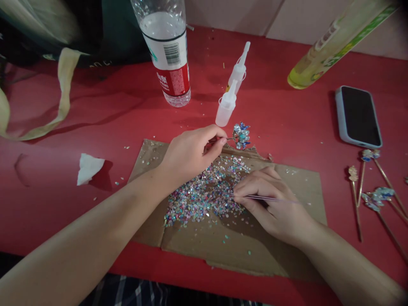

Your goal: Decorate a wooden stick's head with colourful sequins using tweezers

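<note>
My left hand (194, 156) is shut on a thin stem, and at the stem's far end sits a small ornament of blue and silver flakes (241, 136). My right hand (269, 205) grips slim metal tweezers (258, 197), whose tips reach into a heap of multicoloured glittery flakes (204, 197). The heap lies on a torn cardboard sheet (242, 248), below my left hand and just left of my right. The ornament hangs just beyond the cardboard's far edge, above the red table.
Two small white squeeze bottles (237, 72) (226, 108) and a cut-off plastic bottle (168, 55) stand beyond the cardboard. To the right lie a phone (358, 117) and several decorated sticks (360, 199). A crumpled tissue (89, 168) lies left; a yellow-green tube (338, 46) lies far right.
</note>
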Tool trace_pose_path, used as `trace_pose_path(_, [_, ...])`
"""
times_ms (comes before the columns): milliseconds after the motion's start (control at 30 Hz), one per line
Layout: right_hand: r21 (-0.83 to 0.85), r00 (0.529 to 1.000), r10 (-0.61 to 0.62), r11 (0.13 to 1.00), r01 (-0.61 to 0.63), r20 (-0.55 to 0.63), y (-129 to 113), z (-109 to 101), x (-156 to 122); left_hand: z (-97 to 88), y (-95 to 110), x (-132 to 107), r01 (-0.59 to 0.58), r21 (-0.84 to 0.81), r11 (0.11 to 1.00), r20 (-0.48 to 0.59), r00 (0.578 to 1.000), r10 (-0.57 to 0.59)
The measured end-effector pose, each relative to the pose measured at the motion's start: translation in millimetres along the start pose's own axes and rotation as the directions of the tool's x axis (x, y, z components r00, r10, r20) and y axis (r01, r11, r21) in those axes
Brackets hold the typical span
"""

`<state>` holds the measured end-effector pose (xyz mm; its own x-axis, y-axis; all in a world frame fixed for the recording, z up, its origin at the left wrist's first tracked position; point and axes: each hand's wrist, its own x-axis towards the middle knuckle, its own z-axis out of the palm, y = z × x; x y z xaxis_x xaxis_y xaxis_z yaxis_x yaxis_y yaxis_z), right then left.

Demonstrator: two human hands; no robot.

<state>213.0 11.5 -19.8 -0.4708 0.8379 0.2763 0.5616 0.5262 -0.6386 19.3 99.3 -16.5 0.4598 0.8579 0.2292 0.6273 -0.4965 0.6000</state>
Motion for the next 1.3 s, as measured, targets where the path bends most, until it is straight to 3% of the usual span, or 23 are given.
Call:
trace_pose_path(1067, [0.013,1.000,0.023,1.000,-0.023,-0.003,-0.7,-1.0,0.4,0.3,-0.9,-0.5,-0.005,0.004,1.000,-0.003,1.000,0.005])
trace_pose_path(1300, [0.073,0.992,0.123,0.990,-0.119,-0.043,0.2,-1.7,-1.2,0.4,-2.1,-0.2,-0.014,0.002,1.000,-0.018,1.000,0.014])
